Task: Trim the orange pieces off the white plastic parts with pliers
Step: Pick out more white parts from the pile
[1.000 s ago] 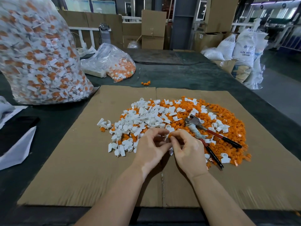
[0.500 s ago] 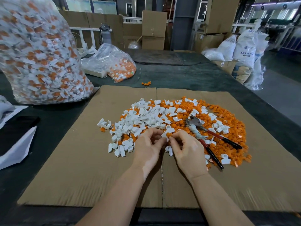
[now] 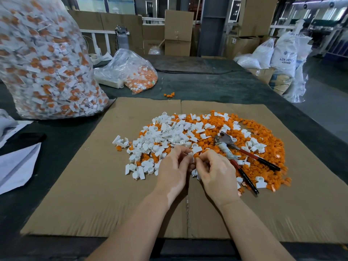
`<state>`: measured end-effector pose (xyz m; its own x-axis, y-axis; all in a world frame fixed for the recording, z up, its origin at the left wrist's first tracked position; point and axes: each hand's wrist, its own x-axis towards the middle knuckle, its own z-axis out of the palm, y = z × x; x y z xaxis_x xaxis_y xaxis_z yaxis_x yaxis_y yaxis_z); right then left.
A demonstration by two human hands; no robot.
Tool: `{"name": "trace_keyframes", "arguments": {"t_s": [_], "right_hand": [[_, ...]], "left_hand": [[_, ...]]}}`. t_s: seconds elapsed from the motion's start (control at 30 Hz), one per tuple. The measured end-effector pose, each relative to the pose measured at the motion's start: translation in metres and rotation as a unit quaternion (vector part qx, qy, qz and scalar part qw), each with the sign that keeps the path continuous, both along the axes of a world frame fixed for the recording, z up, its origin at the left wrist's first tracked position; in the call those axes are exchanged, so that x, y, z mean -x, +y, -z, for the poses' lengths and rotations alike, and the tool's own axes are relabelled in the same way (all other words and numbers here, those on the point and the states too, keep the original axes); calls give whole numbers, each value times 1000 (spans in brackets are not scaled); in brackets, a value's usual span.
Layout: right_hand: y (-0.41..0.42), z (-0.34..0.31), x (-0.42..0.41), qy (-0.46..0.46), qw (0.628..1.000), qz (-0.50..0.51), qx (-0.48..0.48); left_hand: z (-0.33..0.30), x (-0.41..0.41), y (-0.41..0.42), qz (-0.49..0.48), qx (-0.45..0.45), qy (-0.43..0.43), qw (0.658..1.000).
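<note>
A heap of white plastic parts [image 3: 165,136] and cut orange pieces [image 3: 263,140] lies on a cardboard sheet [image 3: 94,185]. My left hand [image 3: 174,167] and my right hand [image 3: 216,170] meet at the heap's near edge. Between their fingertips they pinch one small white part with an orange piece [image 3: 194,156] on it. The pliers [image 3: 243,157], with red and black handles, lie untouched on the orange pieces just right of my right hand, jaws pointing away from me.
A big clear bag [image 3: 43,63] of untrimmed white-and-orange parts stands at the left. A smaller bag [image 3: 131,70] lies behind the cardboard. White paper sheets [image 3: 17,166] lie at the left edge. Cartons and white sacks [image 3: 282,55] stand beyond the table.
Both hands stayed together at the heap's near edge, fingers shifting slightly on the small part; an orange piece now shows between the fingertips. The pliers have not moved.
</note>
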<state>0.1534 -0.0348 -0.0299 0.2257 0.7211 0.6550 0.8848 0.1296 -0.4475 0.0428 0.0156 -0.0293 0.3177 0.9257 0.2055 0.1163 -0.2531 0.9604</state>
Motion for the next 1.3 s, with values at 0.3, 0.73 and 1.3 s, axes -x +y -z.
{"name": "trace_keyframes", "arguments": {"t_s": [0.3, 0.73, 1.3], "right_hand": [[-2, -2, 2, -62, 998, 4, -17], [-2, -1, 1, -16, 1000, 1, 10], [-4, -2, 0, 62, 996, -50, 41]], "left_hand": [[0, 0, 0, -42, -47, 65, 996], [-3, 2, -1, -21, -1, 23, 1000], [-3, 3, -1, -5, 38, -6, 999]]}}
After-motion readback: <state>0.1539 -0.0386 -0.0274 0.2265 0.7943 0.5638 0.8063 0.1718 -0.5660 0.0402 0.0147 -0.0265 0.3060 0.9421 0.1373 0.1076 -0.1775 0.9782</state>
